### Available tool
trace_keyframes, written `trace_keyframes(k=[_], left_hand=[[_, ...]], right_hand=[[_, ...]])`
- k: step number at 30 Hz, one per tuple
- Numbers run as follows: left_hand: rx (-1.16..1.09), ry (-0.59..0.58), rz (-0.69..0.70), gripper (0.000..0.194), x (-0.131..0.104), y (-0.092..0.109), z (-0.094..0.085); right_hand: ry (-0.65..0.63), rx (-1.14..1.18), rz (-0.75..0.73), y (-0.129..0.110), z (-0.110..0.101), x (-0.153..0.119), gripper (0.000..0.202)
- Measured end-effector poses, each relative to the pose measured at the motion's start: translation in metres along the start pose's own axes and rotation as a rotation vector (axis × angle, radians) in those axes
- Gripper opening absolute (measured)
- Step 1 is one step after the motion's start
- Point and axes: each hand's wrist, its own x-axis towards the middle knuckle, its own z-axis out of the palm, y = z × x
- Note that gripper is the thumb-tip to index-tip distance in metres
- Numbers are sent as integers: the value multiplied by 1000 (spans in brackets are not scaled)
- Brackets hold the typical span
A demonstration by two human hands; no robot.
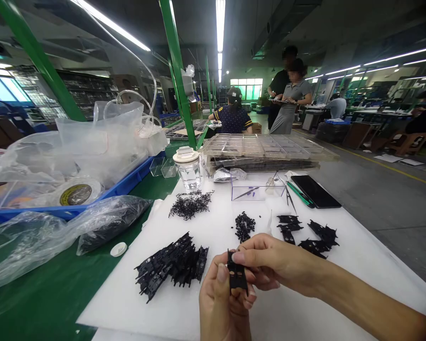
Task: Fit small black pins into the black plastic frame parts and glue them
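Note:
Between my two hands is a flat black plastic part [237, 278] with small holes, held upright near the front of the white sheet [128, 289]. My left hand [222, 293] grips it from the left and below, thumb along its edge. My right hand [270, 263] pinches its upper end between thumb and fingers. A heap of similar black parts [170, 263] lies to the left. Several more black parts [319, 237] lie to the right. Behind my hands are a pile of tiny black pieces [244, 226] and a tangle of thin black pieces [190, 204].
A lidded jar [189, 168], a clear box [248, 192], tweezers [290, 199], a phone [315, 191] and stacked clear trays [262, 147] stand farther back. At left is a blue tray [128, 182] with plastic bags. People sit and stand in the background.

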Motion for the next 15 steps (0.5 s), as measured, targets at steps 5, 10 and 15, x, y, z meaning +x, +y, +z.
trace_keyframes(k=[5,10,15], left_hand=[[18,2,-1,44,-1,3,2],[6,20,-7,43,1,3,1],[2,18,-38,45,3,5,-1]], right_hand=[[-9,52,18,1,1,1,42],[32,54,4,4,1,3,42],[37,50,-29,8,5,5,46]])
